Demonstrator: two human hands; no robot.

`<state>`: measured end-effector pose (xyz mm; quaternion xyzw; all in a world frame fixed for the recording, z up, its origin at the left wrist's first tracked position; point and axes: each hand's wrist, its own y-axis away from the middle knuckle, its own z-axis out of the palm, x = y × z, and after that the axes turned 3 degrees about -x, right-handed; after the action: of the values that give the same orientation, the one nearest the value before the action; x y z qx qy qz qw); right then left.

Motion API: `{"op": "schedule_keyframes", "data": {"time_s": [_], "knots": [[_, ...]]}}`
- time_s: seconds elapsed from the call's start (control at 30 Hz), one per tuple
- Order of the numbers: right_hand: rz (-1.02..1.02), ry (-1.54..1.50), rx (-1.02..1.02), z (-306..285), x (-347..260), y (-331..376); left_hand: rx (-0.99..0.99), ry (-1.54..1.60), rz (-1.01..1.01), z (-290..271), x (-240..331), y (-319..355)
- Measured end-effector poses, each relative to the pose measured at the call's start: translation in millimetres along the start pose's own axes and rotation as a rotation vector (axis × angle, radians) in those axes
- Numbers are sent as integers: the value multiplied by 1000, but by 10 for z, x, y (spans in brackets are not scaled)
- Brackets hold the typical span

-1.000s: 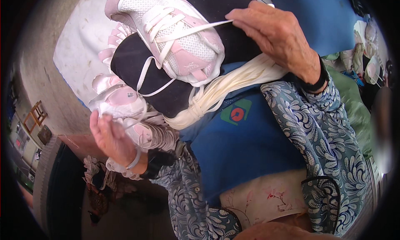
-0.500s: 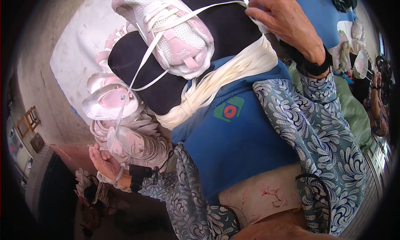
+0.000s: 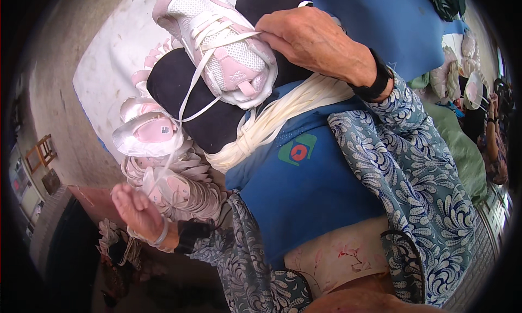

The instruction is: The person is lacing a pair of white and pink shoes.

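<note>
Green square patch (image 3: 297, 150) with a red round centre, on the blue cloth (image 3: 304, 188) over the lap, just below the bundle of white laces. Small framed pictures (image 3: 41, 150) at far left, details unclear.

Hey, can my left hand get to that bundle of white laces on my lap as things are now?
Probably yes: the left hand is off to the side pulling a lace taut, and nothing lies between it and the white lace bundle except the second shoe nearby.
</note>
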<state>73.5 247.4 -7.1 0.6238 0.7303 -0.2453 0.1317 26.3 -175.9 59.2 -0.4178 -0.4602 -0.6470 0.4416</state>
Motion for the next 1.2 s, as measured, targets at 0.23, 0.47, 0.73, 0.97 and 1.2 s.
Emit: {"op": "schedule_keyframes", "data": {"time_s": [0.23,0.47,0.73,0.97,1.2], "knots": [[19,-52,33,96,7,212,39,-268,-82,1206,-563,-359],[28,-161,61,84,-46,230,-92,-681,38,1584,-937,-581],[47,-254,3,77,-114,179,-78,-713,6,1494,-894,-591],[-2,-207,32,56,-166,165,-105,-651,84,1420,-916,-648],[-12,-210,46,7,-199,168,-63,-694,172,1437,-938,-611]]}}
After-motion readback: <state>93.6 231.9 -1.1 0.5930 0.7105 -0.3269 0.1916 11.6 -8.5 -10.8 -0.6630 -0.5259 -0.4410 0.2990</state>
